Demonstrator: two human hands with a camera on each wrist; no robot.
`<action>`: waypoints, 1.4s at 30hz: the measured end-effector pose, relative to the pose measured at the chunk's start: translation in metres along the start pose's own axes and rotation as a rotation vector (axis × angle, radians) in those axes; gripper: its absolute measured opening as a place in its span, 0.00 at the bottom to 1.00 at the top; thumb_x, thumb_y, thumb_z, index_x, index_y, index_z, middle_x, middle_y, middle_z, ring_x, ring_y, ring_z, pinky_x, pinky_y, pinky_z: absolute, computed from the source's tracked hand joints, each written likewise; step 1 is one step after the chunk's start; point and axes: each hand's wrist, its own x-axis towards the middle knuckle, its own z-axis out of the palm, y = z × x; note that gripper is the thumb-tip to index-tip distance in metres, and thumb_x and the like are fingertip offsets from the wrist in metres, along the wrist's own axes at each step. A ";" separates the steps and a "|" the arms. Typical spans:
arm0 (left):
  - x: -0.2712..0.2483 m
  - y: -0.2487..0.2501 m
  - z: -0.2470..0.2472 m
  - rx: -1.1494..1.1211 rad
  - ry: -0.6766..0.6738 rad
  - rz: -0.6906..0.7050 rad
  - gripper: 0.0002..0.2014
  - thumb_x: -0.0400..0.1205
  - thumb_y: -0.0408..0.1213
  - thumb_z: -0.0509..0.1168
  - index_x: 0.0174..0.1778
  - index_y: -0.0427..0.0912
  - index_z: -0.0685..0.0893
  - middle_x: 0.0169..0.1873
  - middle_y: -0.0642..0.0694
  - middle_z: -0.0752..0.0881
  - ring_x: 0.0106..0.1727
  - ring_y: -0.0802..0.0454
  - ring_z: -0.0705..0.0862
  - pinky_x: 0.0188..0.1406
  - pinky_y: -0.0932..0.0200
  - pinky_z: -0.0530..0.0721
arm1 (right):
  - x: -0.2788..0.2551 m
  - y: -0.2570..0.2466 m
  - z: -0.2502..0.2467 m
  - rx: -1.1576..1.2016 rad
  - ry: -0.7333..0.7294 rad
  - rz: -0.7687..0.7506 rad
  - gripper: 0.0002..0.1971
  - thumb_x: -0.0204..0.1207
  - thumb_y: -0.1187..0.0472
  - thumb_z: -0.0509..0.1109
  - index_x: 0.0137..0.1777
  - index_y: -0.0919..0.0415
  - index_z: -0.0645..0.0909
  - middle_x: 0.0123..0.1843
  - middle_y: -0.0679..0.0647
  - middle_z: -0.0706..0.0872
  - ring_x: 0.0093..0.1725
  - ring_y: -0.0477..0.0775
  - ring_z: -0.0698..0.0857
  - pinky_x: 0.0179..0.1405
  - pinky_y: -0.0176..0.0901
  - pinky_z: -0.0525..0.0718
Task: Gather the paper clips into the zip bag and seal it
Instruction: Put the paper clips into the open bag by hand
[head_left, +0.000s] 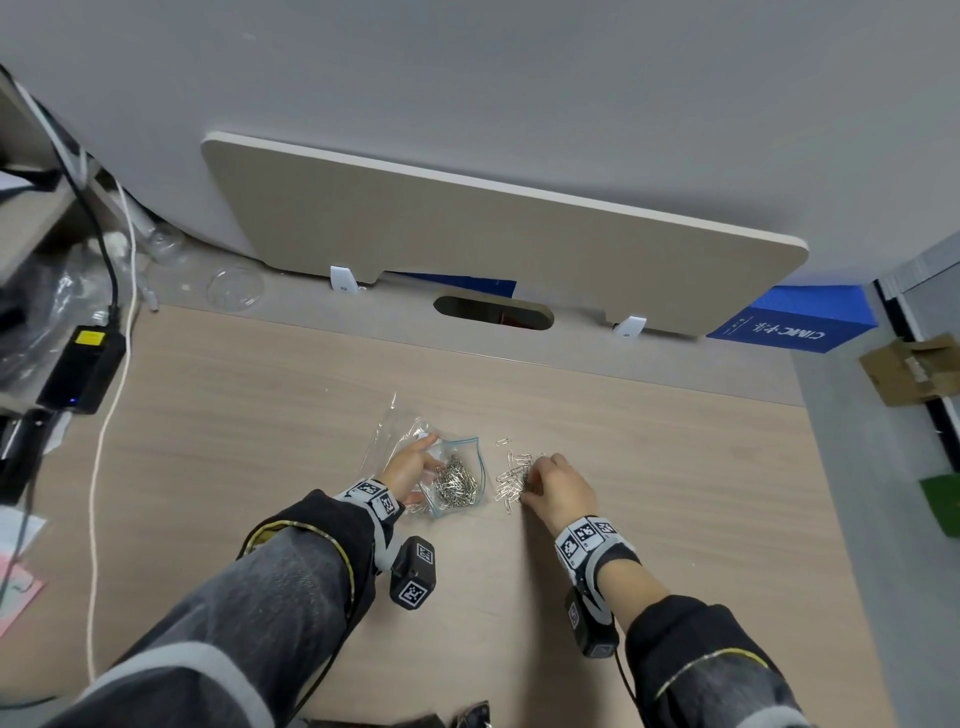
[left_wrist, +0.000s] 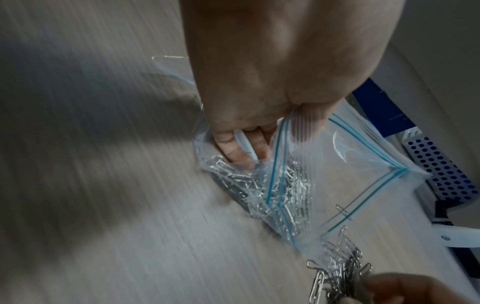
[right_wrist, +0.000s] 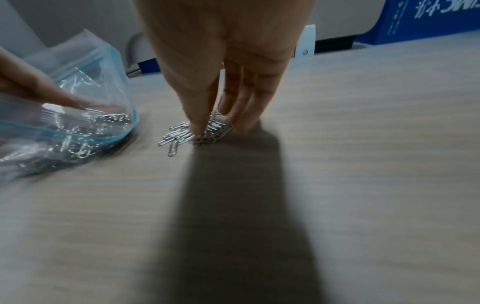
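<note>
A clear zip bag (head_left: 470, 452) with a blue seal strip lies on the desk, its mouth open toward the right. A heap of silver paper clips (head_left: 457, 486) sits inside it. My left hand (head_left: 423, 467) holds the bag's rim, fingers (left_wrist: 244, 148) inside and thumb outside, keeping the mouth (left_wrist: 363, 164) raised. Just to the right lies a loose pile of paper clips (head_left: 511, 480). My right hand (head_left: 535, 480) is down on that pile, thumb and fingers (right_wrist: 197, 127) pinching a bunch of clips (right_wrist: 207, 133) against the desk. One clip (head_left: 501, 442) lies apart, farther back.
A black power brick (head_left: 80, 369) with black and white cables lies at the desk's left edge. A beige divider panel (head_left: 493, 234) and a cable slot (head_left: 493, 312) run along the back. A blue box (head_left: 795, 322) stands back right.
</note>
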 end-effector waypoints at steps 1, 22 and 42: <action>0.000 0.000 0.000 0.002 -0.002 0.000 0.27 0.82 0.29 0.54 0.76 0.56 0.71 0.51 0.43 0.78 0.54 0.45 0.73 0.56 0.49 0.73 | 0.001 0.001 -0.002 -0.018 0.006 -0.019 0.20 0.66 0.50 0.78 0.56 0.52 0.77 0.58 0.52 0.76 0.57 0.56 0.79 0.49 0.49 0.82; 0.004 0.001 -0.001 0.025 -0.012 -0.003 0.27 0.81 0.28 0.54 0.75 0.56 0.72 0.46 0.45 0.81 0.40 0.53 0.75 0.54 0.52 0.71 | 0.010 -0.008 0.001 -0.087 0.001 -0.153 0.09 0.77 0.60 0.66 0.55 0.59 0.83 0.57 0.56 0.80 0.57 0.61 0.82 0.47 0.47 0.78; 0.008 -0.002 -0.002 0.013 -0.015 -0.002 0.27 0.81 0.27 0.55 0.73 0.56 0.75 0.38 0.48 0.80 0.39 0.52 0.75 0.55 0.50 0.72 | 0.005 0.003 -0.015 0.414 0.021 0.263 0.06 0.64 0.64 0.72 0.29 0.56 0.80 0.33 0.57 0.88 0.40 0.61 0.88 0.42 0.46 0.85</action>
